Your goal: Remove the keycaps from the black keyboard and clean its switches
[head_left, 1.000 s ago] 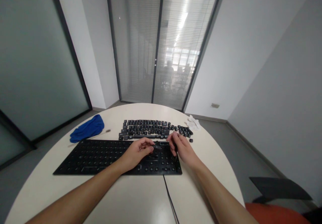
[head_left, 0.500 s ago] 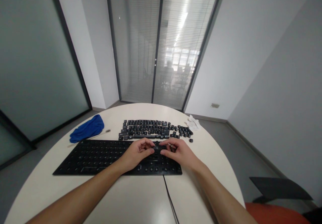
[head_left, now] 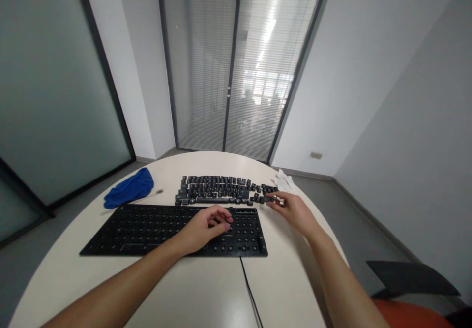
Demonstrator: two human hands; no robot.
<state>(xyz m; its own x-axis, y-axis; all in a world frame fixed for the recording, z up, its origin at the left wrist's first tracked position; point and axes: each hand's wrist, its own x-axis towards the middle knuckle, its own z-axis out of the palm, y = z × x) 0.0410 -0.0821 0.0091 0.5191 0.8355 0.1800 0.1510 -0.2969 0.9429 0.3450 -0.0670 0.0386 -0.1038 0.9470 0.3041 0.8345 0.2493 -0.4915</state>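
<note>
A black keyboard base (head_left: pixel 147 229) without most of its keycaps lies on the round table. My left hand (head_left: pixel 206 225) is over its right half, fingers curled and thumb close to them; whatever is between them is too small to make out. Beyond the base, loose black keycaps (head_left: pixel 214 186) lie in rows. My right hand (head_left: pixel 295 213) reaches to the right end of these rows, thumb and index finger pinched at the keycaps there. What the pinch holds is too small to tell.
A blue cloth (head_left: pixel 129 189) lies at the table's left, beside a thin brush (head_left: pixel 151 194). Crumpled white tissue (head_left: pixel 285 180) rests at the back right. A black cable (head_left: pixel 248 288) runs toward me. A dark-backed chair (head_left: pixel 411 278) stands at the right.
My right hand has moved away from the keyboard base, right and slightly forward, to the loose keycaps. My left hand has shifted slightly right over the base.
</note>
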